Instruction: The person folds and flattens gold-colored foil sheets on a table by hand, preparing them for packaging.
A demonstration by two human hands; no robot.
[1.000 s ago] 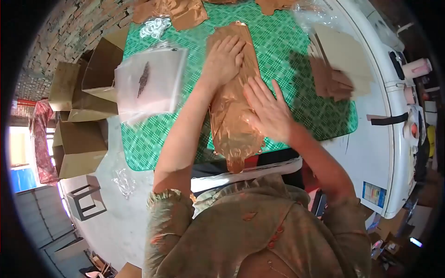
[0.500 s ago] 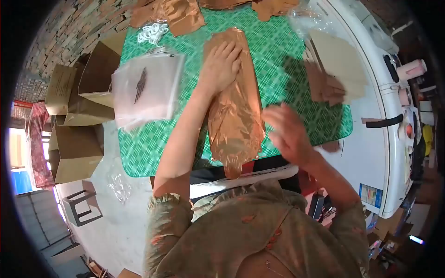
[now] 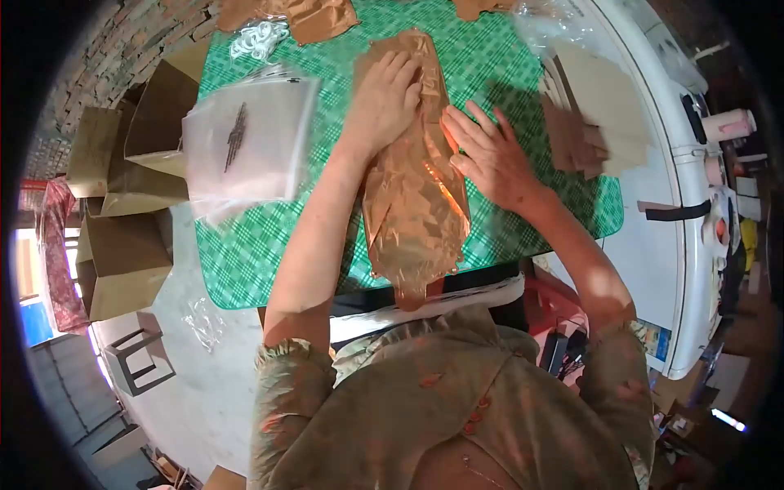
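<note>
A folded, shiny copper-brown cloth piece (image 3: 412, 220), perhaps a garment, lies lengthwise on the green checked table cover (image 3: 245, 261). Its narrow lower end hangs over the near edge. Flat on its upper left part rests my left hand (image 3: 384, 102), fingers stretched out. Against the right edge of the cloth is my right hand (image 3: 494, 159), fingers apart and fingertips at the fold. Left of the cloth sits a stack of clear plastic bags (image 3: 273, 135) with a dark printed mark. Tan card sheets (image 3: 600, 110) are piled on the right.
White plastic loops (image 3: 260, 39) and more brown cloth (image 3: 322, 18) lie at the far left. Crumpled clear plastic (image 3: 555, 24) is at the far right. Open cardboard boxes (image 3: 126, 261) stand left of the table. A white appliance-like surface (image 3: 653, 204) borders the right side.
My right hand has moved up and inward to the cloth's right edge and spread its fingers. My left hand stays on the cloth. The whole view has shifted slightly.
</note>
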